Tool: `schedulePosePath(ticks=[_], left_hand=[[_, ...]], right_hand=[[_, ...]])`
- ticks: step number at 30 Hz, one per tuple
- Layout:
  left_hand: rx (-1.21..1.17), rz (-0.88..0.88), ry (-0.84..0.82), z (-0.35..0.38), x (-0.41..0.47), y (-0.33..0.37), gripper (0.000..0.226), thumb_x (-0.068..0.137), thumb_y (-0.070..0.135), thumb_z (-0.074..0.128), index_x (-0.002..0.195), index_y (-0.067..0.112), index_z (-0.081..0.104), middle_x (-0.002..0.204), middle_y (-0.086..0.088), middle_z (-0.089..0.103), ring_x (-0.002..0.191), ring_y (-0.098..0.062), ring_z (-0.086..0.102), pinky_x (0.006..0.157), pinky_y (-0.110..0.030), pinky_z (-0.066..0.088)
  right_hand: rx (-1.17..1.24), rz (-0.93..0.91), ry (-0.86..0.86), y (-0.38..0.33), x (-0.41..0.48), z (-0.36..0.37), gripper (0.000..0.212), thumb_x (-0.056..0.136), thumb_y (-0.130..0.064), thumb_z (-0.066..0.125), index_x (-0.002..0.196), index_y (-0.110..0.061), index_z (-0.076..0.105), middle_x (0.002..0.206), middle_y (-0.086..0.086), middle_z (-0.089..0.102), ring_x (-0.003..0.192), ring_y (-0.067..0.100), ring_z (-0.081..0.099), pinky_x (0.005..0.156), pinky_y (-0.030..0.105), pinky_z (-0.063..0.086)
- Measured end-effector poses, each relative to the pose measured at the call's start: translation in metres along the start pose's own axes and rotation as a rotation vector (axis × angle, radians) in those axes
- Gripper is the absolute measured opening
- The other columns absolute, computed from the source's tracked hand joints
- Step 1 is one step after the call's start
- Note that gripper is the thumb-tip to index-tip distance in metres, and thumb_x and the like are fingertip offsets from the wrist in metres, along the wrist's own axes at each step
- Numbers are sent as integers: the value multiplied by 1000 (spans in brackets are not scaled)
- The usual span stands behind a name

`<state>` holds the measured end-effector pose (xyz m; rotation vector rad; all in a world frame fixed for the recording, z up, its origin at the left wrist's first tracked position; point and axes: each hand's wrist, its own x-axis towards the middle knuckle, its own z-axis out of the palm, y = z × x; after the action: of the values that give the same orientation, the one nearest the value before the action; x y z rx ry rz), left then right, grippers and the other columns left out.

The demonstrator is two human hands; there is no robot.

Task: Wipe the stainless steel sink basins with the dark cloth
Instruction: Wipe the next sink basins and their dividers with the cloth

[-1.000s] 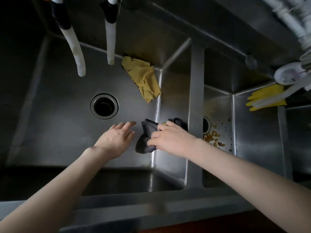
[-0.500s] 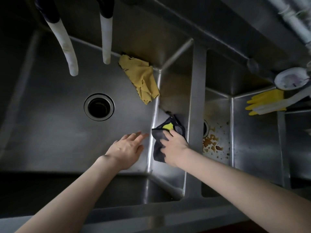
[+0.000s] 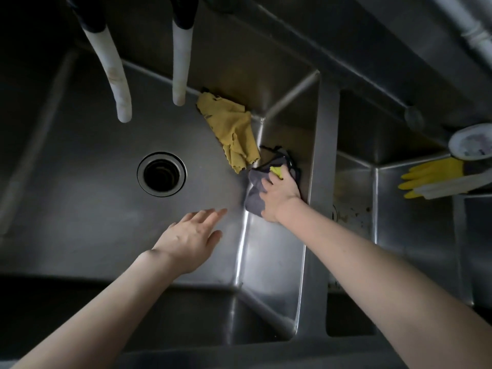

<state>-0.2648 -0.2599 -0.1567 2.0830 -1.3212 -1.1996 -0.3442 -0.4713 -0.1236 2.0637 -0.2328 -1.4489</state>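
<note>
The dark grey cloth [image 3: 254, 190], with a yellow patch showing, lies bunched against the right wall of the left sink basin [image 3: 80, 209]. My right hand [image 3: 279, 194] presses the cloth onto that wall, fingers curled into the fabric. My left hand [image 3: 191, 235] hovers over the basin floor with straight, spread fingers and holds nothing. The right basin [image 3: 354, 187] shows brown stains on its floor beyond the steel divider.
A yellow rag [image 3: 231, 129] lies in the left basin's back right corner, touching the dark cloth's far edge. The round drain [image 3: 161, 173] sits mid-floor. Two white hoses [image 3: 117, 83] hang over the basin. Yellow rubber gloves [image 3: 431, 179] and a white round object [image 3: 472, 142] lie at right.
My right hand has slid the dark cloth farther along the basin's right wall, up to the yellow rag. My left hand stayed open over the floor.
</note>
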Motion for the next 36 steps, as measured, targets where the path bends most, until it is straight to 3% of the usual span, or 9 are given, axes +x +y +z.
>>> schedulePosePath(ticks=[5, 8, 11, 15, 22, 25, 28, 32, 36], left_hand=[[15, 14, -11, -5, -10, 6, 54, 98, 43, 33, 148, 38, 14, 153, 8, 29, 137, -21, 31, 106, -43, 36], [38, 24, -27, -9, -17, 3, 60, 90, 53, 20, 148, 39, 14, 152, 9, 30, 136, -20, 32, 105, -42, 38], [34, 31, -29, -12, -21, 1, 67, 83, 60, 11, 147, 40, 14, 152, 9, 31, 136, -20, 32, 105, -43, 38], [40, 57, -38, -12, -20, 5, 58, 91, 51, 21, 147, 41, 13, 153, 10, 29, 137, -19, 30, 106, -43, 37], [52, 83, 5, -10, -1, 11, 54, 98, 42, 34, 148, 41, 13, 153, 8, 28, 138, -19, 29, 106, -42, 37], [40, 77, 21, -9, 5, 13, 57, 93, 54, 24, 147, 41, 14, 152, 8, 30, 138, -19, 30, 106, -43, 37], [42, 59, 45, -6, 10, 14, 76, 76, 64, 3, 147, 41, 13, 152, 9, 31, 138, -18, 30, 107, -41, 37], [44, 39, 52, 3, 16, 20, 75, 76, 65, 2, 147, 43, 10, 153, 9, 29, 139, -17, 29, 107, -42, 37], [52, 29, 67, 3, 18, 35, 75, 77, 65, 4, 147, 42, 12, 153, 8, 30, 139, -18, 29, 108, -42, 36]], right_hand=[[22, -170, -74, -49, -40, 13, 63, 92, -53, 28, 149, -26, 28, 159, 5, 16, 143, 33, 8, 108, 62, -7], [-13, -299, -162, -84, -77, 24, 67, 94, -55, 31, 152, -23, 18, 161, 5, 6, 146, 31, -1, 111, 61, -10], [21, -340, -138, -99, -109, 35, 62, 96, -51, 34, 150, -22, 26, 159, 6, 11, 145, 31, 3, 112, 58, -11], [131, -308, -71, -85, -115, 32, 47, 101, -36, 31, 145, -22, 38, 157, 4, 22, 144, 29, 9, 114, 49, -9], [151, -146, 5, -39, -75, 15, 50, 98, -35, 32, 146, -21, 35, 158, 5, 18, 145, 30, 8, 116, 47, -2], [110, -49, 30, -6, -46, 6, 51, 99, -36, 30, 148, -23, 31, 159, 4, 15, 145, 30, 7, 115, 48, -2], [103, 61, 99, 32, -28, -8, 50, 99, -36, 31, 147, -21, 33, 158, 5, 20, 144, 30, 10, 115, 44, 2], [122, 118, 158, 61, -18, -21, 50, 96, -35, 41, 143, -18, 41, 151, 7, 33, 140, 30, 22, 116, 41, 9], [83, 73, 139, 44, -24, -15, 45, 98, -35, 37, 140, -21, 45, 148, 6, 39, 137, 31, 26, 114, 45, 11]])
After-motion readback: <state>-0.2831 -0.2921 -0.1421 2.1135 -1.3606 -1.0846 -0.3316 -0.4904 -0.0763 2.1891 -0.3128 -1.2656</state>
